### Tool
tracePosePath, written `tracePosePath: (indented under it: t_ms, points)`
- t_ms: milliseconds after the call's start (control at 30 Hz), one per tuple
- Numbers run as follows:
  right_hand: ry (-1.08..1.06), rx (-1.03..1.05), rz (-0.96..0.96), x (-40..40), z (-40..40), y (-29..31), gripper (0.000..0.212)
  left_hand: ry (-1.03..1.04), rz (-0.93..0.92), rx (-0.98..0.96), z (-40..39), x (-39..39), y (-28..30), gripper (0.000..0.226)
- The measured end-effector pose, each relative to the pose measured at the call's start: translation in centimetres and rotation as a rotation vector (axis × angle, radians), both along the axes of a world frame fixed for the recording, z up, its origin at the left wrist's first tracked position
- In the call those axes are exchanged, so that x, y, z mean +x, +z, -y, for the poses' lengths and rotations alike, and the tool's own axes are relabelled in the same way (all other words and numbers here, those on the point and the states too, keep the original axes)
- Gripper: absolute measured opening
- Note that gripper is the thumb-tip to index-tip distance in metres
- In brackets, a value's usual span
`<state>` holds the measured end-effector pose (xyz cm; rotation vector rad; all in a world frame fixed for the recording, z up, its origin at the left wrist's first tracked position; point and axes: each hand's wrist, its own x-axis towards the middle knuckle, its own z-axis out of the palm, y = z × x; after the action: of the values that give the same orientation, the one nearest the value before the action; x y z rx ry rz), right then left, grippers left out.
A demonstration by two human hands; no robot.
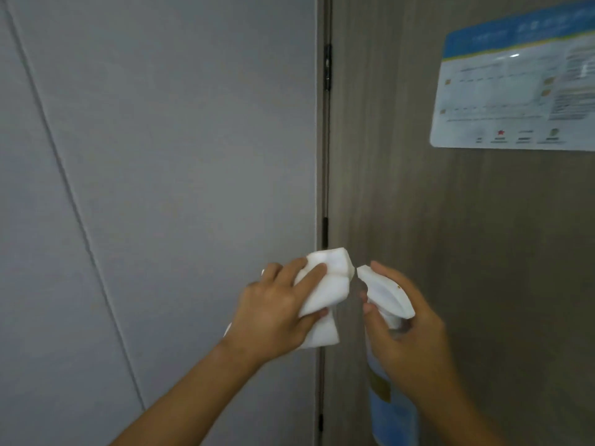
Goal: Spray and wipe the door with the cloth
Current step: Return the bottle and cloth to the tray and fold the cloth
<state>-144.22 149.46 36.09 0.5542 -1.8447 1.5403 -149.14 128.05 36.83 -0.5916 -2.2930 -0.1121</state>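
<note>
a flat grey wall (pixel 154 156) filled the left half of the view, crossed by a thin slanting seam. the brown wood-grain door (pixel 418 220) took up the right half, its hinged edge meeting the wall along a dark vertical gap. a laminated blue-and-white notice (pixel 515 91) was stuck high on the door toward the right. the right hand (pixel 409 329) was wrapped around the neck of a white spray bottle with a blue and yellow label (pixel 386 294), its nozzle pointing left at the cloth, very close to it. the left hand (pixel 277 313) was clenched on a bunched white cloth (pixel 328 291), held in front of the door's hinged edge, just beside the nozzle.
</note>
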Motion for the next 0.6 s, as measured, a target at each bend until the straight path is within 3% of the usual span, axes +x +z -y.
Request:
tracePosePath:
  t_ms: [300,600]
  points:
    - [0.382,-0.077,0.140,6.7,11.6,-3.2,0.045,0.445,0.133,0.114,12.0,16.7,-3.3,0.065]
    - [0.697,0.028,0.130,16.9,22.8,-5.7,0.053,0.802,0.190,0.226,21.0,33.4,-7.5,0.067]
